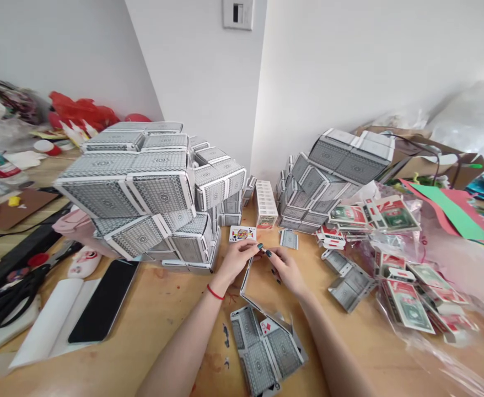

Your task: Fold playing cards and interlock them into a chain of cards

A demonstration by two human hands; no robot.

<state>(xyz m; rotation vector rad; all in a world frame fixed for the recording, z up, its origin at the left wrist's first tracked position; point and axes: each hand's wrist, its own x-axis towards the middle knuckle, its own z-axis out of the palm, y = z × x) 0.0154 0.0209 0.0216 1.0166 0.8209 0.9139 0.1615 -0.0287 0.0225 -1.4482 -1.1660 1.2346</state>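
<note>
Evidently the step in hand is fine fingertip work on a folded card strip [245, 280], which stands on edge at the middle of the table [155, 309], its upper end under the fingers. The left hand [242, 259] is narrow, thumb and forefinger pinching that end; the right hand [285, 270] meets it there with its tips drawn close — whether it grips the strip or some tiny piece, I cannot tell. As I judge it, the next move calls for a light, steady pinch, since thin card would bend easily. On the near side lies a panel of patterned cards [258, 353], a red five of diamonds [268, 326] showing at its upper edge. Beyond the hands are a face-up court card [242, 234], a face-down card [289, 239] and a tall box [265, 204]. Far left and far right rise two stacks of card-covered blocks, the left stack [159, 187] bulkier than the right stack [308, 193]. At left lie a phone [103, 300], white paper [52, 314] and black scissors [22, 292]; at right, red-and-green card boxes [407, 303] among clear plastic. Behind, pale walls meet in a corner — a switch plate [237, 14] sits high up.
</note>
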